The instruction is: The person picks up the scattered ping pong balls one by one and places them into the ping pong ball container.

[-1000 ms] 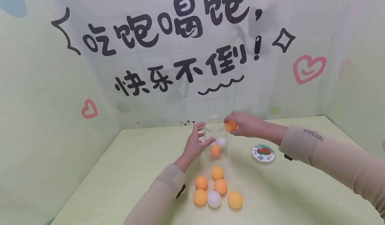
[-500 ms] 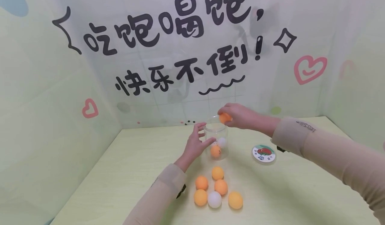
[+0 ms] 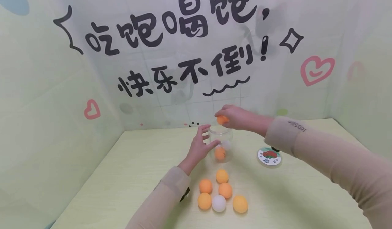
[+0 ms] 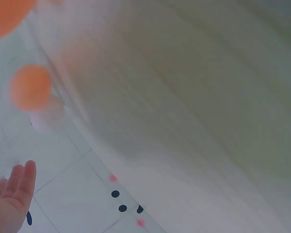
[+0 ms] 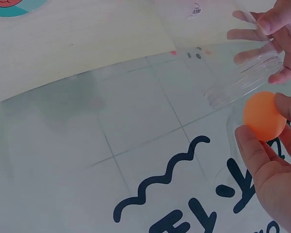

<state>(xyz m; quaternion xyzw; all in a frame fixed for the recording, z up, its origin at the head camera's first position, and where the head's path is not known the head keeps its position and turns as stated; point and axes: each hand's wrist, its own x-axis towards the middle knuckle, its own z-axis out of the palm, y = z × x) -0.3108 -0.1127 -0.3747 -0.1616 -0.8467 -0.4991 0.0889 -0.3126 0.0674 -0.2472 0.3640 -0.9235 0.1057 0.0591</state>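
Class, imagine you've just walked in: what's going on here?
A person's right hand holds an orange ball at the mouth of a clear jar, which the left hand grips. Orange and white balls show inside. Five orange balls and a white one sit on the table, with a disc to the right.

Reads bright and slightly washed-out in head view, under soft, diffuse light. Shows fuzzy-edged shadows on table (image 3: 122, 167) at 4–5 and 6 o'clock. Turns dim and grey in left wrist view; blurs orange ball (image 4: 31, 87) at 9–10 o'clock, renders black dots (image 4: 115, 194) crisper at 7. Looks cooler, sharper in right wrist view; catches thin glare on clear jar (image 5: 252, 78) at 2–3.
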